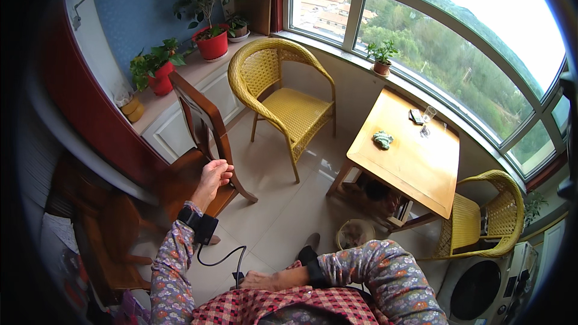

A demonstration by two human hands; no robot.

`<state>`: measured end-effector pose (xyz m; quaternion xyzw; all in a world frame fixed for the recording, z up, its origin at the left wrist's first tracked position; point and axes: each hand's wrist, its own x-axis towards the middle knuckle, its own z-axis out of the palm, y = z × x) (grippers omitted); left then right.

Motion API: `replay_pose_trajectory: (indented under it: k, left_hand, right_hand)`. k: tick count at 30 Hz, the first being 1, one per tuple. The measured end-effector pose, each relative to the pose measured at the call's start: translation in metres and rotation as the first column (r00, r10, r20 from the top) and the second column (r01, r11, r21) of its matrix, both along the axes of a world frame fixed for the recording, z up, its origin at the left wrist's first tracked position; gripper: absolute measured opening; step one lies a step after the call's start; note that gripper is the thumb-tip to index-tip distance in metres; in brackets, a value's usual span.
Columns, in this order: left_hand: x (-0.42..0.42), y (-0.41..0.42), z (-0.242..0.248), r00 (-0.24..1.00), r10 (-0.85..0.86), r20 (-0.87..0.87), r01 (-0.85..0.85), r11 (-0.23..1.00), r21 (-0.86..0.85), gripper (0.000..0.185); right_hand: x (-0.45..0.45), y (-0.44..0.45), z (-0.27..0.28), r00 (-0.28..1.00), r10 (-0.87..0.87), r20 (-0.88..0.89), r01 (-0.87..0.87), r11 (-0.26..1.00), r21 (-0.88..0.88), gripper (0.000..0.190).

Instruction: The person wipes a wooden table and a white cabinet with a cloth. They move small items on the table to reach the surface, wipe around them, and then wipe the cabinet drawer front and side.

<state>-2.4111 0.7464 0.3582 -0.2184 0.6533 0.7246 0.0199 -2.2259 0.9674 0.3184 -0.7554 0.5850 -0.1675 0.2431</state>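
Note:
My left hand (pixel 213 180) is raised in front of the dark wooden chair (pixel 196 104), its fingers curled together; whether something small is between them cannot be told. A black device (pixel 206 229) with a cable is strapped to that wrist. Low at my waist, my right hand (pixel 259 280) lies against the checked apron (pixel 289 304), by a small dark object (pixel 238 275) at the cable's lower end. Its fingers are partly hidden, so its grip is unclear. Farther off, a crumpled green cloth (pixel 383 140) lies on the wooden table (pixel 406 167).
A yellow wicker chair (pixel 293 108) stands ahead, another (pixel 492 221) at the right beside a washing machine (pixel 478 284). A round basket (pixel 355 234) sits on the floor near the table. A glass (pixel 429 113) stands on the table. Potted plants (pixel 212 43) line the left ledge.

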Motion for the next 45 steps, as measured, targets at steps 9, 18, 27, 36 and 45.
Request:
replay_pose_trajectory:
  k: [9, 18, 27, 36, 45]
  left_hand:
    - [-0.172, 0.076, 0.002, 0.985, -0.162, 0.061, 0.163, 0.986, -0.025, 0.026]
    - [-0.313, 0.135, -0.011, 0.915, -0.388, 0.108, 0.385, 0.922, 0.042, 0.028]
    - [-0.567, 0.165, 0.089, 0.855, -0.447, -0.262, 0.502, 0.840, 0.207, 0.025]
    - [-0.732, 0.197, 0.220, 0.870, -0.241, -0.430, 0.367, 0.899, 0.238, 0.027]
    - [-0.779, 0.201, 0.283, 0.782, -0.237, -0.576, 0.336, 0.939, 0.071, 0.037]
  right_hand:
    - [-0.177, 0.027, 0.034, 0.999, 0.004, 0.050, -0.004, 1.000, 0.011, 0.018]
    - [-0.341, 0.101, 0.039, 0.588, 0.049, 0.808, 0.056, 0.993, -0.102, 0.029]
    - [-0.465, 0.213, 0.096, 0.114, -0.809, 0.577, 0.642, 0.503, 0.579, 0.040]
    - [-0.574, 0.153, 0.128, 0.086, -0.813, 0.576, 0.849, 0.363, 0.385, 0.059]
    - [-0.557, 0.176, 0.154, -0.135, -0.526, 0.840, 0.422, 0.736, 0.529, 0.058]
